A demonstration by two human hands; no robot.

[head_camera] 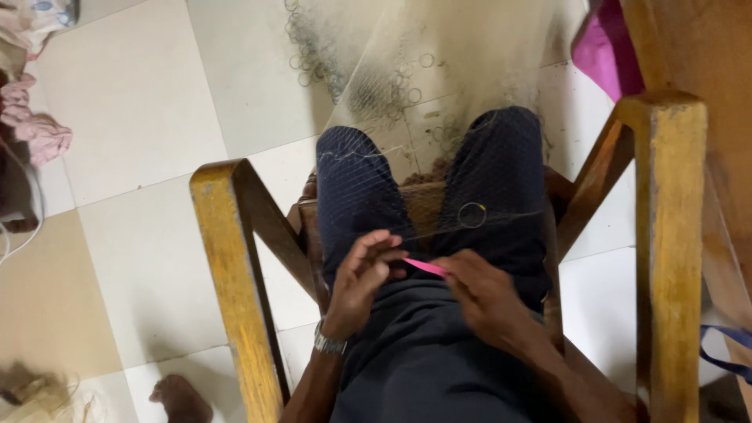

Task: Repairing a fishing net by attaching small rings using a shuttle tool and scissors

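I sit in a wooden chair [235, 258] with a fine, pale fishing net [439, 86] spread over my knees and onto the floor. Small metal rings [472, 215] hang along the net. My left hand [362, 278] pinches net threads at my lap, a watch on its wrist. My right hand [486, 298] grips a thin pink netting needle [425, 267], whose tip points toward my left fingers. Both hands rest on my dark trousers, close together.
Wooden armrests [666, 235] stand on both sides of my legs. The floor has pale tiles [133, 102]. Pink cloth [35, 129] lies at the far left, magenta fabric [603, 47] at the top right, and a blue strap [724, 345] at the right edge.
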